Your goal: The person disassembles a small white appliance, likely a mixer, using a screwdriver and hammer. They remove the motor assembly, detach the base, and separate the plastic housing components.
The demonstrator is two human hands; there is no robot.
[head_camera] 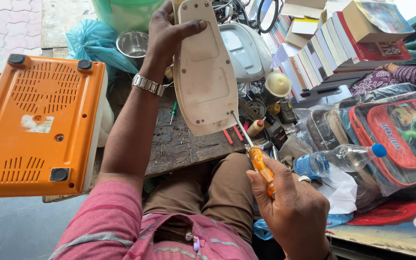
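- An orange appliance housing (37, 127) is lying upside down on the person's left, its vents and black feet facing up.
- The left arm is reaching forward, a metal watch (148, 84) on the wrist, and the left hand (167, 33) is gripping the top end of a cream plastic base plate (203, 72), thumb across its face, holding it upright over the worn wooden workbench (179, 144).
- The right hand (292, 202) is closed around the orange handle of a screwdriver (258, 163), its tip touching the plate's lower right corner.
- A child's red backpack (400, 135), stacked books (333, 48) and a plastic water bottle (338, 159) are sitting on the right.
- A steel bowl (132, 44) is resting beyond the bench, beside a blue bag (90, 43).
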